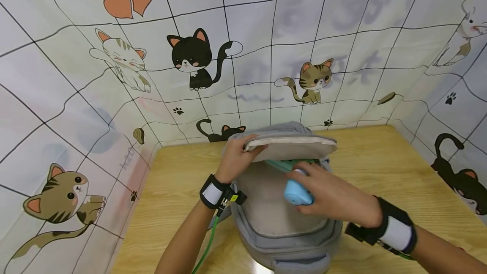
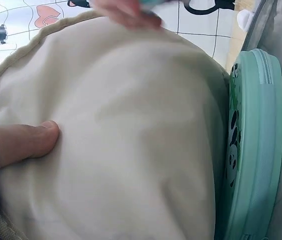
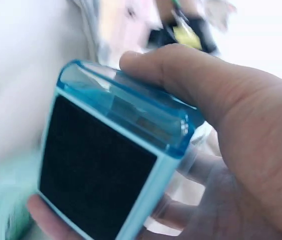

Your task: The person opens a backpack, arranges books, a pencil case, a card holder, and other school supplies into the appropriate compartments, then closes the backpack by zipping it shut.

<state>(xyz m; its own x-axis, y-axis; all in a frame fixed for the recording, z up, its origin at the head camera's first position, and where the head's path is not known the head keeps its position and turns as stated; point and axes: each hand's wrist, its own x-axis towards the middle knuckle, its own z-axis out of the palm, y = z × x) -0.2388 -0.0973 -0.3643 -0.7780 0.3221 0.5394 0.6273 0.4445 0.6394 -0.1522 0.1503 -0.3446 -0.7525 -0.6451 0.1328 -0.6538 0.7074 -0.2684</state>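
A grey backpack [image 1: 262,240] lies unzipped on the table, its beige lining showing. My left hand [image 1: 236,157] grips the edge of its raised flap [image 1: 300,149]; in the left wrist view the thumb [image 2: 28,142] presses on the beige lining. Over the opening, my right hand [image 1: 327,189] holds a light blue boxy object [image 1: 296,193]. The right wrist view shows this object's black flat face [image 3: 96,160] and see-through blue end [image 3: 126,107], with thumb and fingers around it. Inside the bag stands a mint-green zip case [image 2: 260,150] with panda pictures, partly hidden in the head view.
The bag lies on a light wooden table [image 1: 380,160]. A white cloth [image 1: 251,71] with black grid lines and cartoon cats hangs behind and at both sides. A green cable [image 1: 207,244] runs from the left wrist band [image 1: 213,191].
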